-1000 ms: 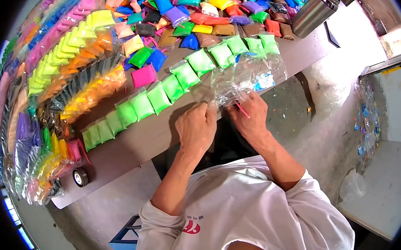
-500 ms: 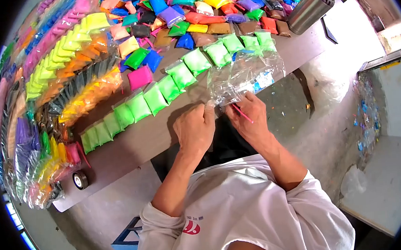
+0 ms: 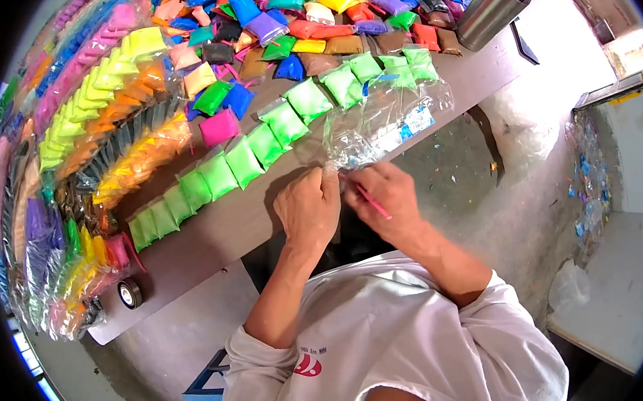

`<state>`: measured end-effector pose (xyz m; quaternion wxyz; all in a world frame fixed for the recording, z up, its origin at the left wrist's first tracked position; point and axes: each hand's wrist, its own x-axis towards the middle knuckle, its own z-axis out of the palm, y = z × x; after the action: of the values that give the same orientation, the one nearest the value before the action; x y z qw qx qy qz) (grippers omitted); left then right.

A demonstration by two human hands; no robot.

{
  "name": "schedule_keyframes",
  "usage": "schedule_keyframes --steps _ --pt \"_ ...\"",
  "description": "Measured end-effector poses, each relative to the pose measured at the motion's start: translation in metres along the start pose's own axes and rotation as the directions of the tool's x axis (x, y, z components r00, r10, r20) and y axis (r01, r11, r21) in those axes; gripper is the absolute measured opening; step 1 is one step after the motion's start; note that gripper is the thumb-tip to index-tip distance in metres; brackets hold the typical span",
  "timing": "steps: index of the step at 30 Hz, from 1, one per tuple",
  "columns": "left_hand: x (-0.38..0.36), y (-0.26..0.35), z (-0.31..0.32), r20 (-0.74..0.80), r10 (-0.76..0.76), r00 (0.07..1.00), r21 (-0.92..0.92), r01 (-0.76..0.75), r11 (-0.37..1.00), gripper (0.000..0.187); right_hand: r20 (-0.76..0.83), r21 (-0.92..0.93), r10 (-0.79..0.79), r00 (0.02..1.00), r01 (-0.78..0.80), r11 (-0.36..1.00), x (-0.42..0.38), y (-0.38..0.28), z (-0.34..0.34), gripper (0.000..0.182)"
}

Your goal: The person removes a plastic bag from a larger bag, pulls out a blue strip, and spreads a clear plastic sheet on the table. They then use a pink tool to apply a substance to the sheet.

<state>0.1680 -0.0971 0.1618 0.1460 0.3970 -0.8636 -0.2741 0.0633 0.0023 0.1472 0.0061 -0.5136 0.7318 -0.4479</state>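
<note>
Both my hands meet at the near edge of the table, by the gathered end of a clear plastic bag [image 3: 347, 143]. My left hand [image 3: 308, 205] is closed, its thumb and forefinger pinching that end. My right hand [image 3: 387, 196] is closed close beside it, with a thin pink stick [image 3: 373, 201] jutting from its fingers towards me. The bag lies flattened, with a blue and white print on it. Along its far side runs a row of light green packets [image 3: 264, 146], stretching down to the left. The exact grip on the bag's end is partly hidden by my fingers.
Many small coloured packets [image 3: 324, 29] are heaped at the back of the table [image 3: 219, 230]. Bagged rows of yellow packets [image 3: 98, 97] and other colours fill the left side. A steel flask [image 3: 496, 9] stands back right. A roll of tape [image 3: 129, 293] sits front left.
My right hand has moved left and turned, coming closer to my left hand, and the pink stick has moved with it. The left hand stays about where it was.
</note>
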Motion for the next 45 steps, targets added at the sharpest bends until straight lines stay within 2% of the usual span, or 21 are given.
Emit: schedule_keyframes --steps 1,4,6,8,10,14,16,18,21,24,26,27,31,34,36,37,38,40,42,44,45 --pt "0.000 0.000 0.001 0.000 0.001 1.000 0.000 -0.001 1.000 0.037 0.066 -0.071 -0.001 0.998 0.006 0.997 -0.002 0.006 0.003 0.013" --pt "0.000 -0.002 0.000 -0.018 0.011 1.000 -0.003 -0.011 1.000 0.038 0.002 -0.232 0.091 0.996 -0.088 0.969 0.007 0.030 -0.012 0.013" --pt "-0.001 -0.001 0.000 -0.003 0.009 1.000 -0.003 -0.009 1.000 0.038 -0.064 -0.192 0.170 0.983 -0.179 0.965 0.014 0.038 -0.024 0.012" --pt "-0.001 -0.002 0.003 -0.021 0.017 1.000 0.002 -0.017 1.000 0.038 -0.069 -0.184 0.032 0.997 -0.044 0.982 0.009 0.032 -0.024 0.014" --pt "-0.002 -0.002 0.004 -0.037 0.016 0.999 0.010 -0.015 1.000 0.038 -0.040 -0.064 -0.003 0.999 0.000 0.998 0.003 0.008 -0.015 0.016" --pt "-0.003 -0.002 0.002 -0.022 0.011 1.000 0.011 -0.011 1.000 0.036 0.043 -0.189 0.043 0.998 -0.034 0.981 -0.002 0.021 -0.011 0.015" --pt "-0.005 -0.002 0.002 -0.025 0.019 1.000 0.021 -0.018 1.000 0.036 -0.081 -0.278 0.127 0.989 -0.145 0.950 0.008 0.039 -0.022 0.012" --pt "-0.002 -0.001 0.004 -0.037 0.008 0.999 0.022 -0.007 1.000 0.036 -0.075 -0.244 0.132 0.988 -0.147 0.959 0.009 0.033 -0.032 0.013" --pt "-0.002 -0.004 0.008 -0.052 0.031 0.998 0.027 -0.030 0.999 0.036 -0.012 -0.090 -0.035 0.999 0.034 0.995 -0.003 0.005 -0.012 0.016" --pt "-0.003 -0.003 0.006 -0.059 0.022 0.998 0.008 -0.022 1.000 0.036 0.072 -0.136 -0.002 0.997 0.012 0.991 -0.009 0.013 0.002 0.017" --pt "-0.003 -0.004 0.006 -0.056 0.030 0.998 -0.002 -0.030 1.000 0.036 -0.057 -0.218 0.031 0.998 -0.042 0.975 0.004 0.030 -0.010 0.017" --pt "-0.003 -0.004 0.005 -0.048 0.040 0.998 -0.012 -0.041 0.999 0.036 -0.092 -0.200 0.168 0.981 -0.184 0.962 0.008 0.033 -0.017 0.017" --pt "-0.003 -0.001 0.005 -0.039 0.017 0.999 0.028 -0.016 0.999 0.036 -0.049 -0.127 0.029 0.998 -0.035 0.991 0.004 0.007 -0.010 0.018" --pt "-0.004 -0.005 0.007 -0.078 0.039 0.996 -0.055 -0.043 0.998 0.039 0.072 -0.119 0.034 0.997 -0.026 0.993 -0.001 0.014 0.007 0.015" --pt "-0.003 -0.004 0.006 -0.073 0.060 0.996 -0.002 -0.060 0.998 0.040 -0.025 -0.256 0.093 0.995 -0.096 0.962 0.006 0.030 -0.005 0.014" --pt "-0.005 -0.004 0.006 -0.072 0.058 0.996 -0.002 -0.059 0.998 0.040 -0.083 -0.271 0.088 0.993 -0.108 0.957 0.014 0.031 -0.016 0.012" --pt "-0.006 -0.003 0.006 -0.064 0.046 0.997 -0.010 -0.047 0.999 0.040 -0.071 -0.228 0.193 0.979 -0.204 0.952 0.018 0.034 -0.022 0.010" --pt "-0.002 -0.002 0.005 -0.062 0.035 0.997 -0.017 -0.036 0.999 0.040 -0.127 -0.222 0.047 0.991 -0.074 0.972 0.016 0.025 -0.021 0.010" --pt "-0.003 -0.002 0.004 -0.050 0.032 0.998 -0.010 -0.033 0.999 0.040 -0.040 -0.109 -0.001 0.999 -0.003 0.994 0.008 0.004 -0.010 0.012" --pt "-0.003 -0.002 0.005 -0.057 0.031 0.998 -0.010 -0.032 0.999 0.040 -0.023 -0.054 0.016 1.000 -0.017 0.998 0.000 0.006 0.004 0.013" --pt "-0.003 -0.002 0.004 -0.060 0.034 0.998 -0.011 -0.035 0.999 0.039 0.007 -0.141 0.047 0.999 -0.045 0.989 0.001 0.014 0.005 0.014"
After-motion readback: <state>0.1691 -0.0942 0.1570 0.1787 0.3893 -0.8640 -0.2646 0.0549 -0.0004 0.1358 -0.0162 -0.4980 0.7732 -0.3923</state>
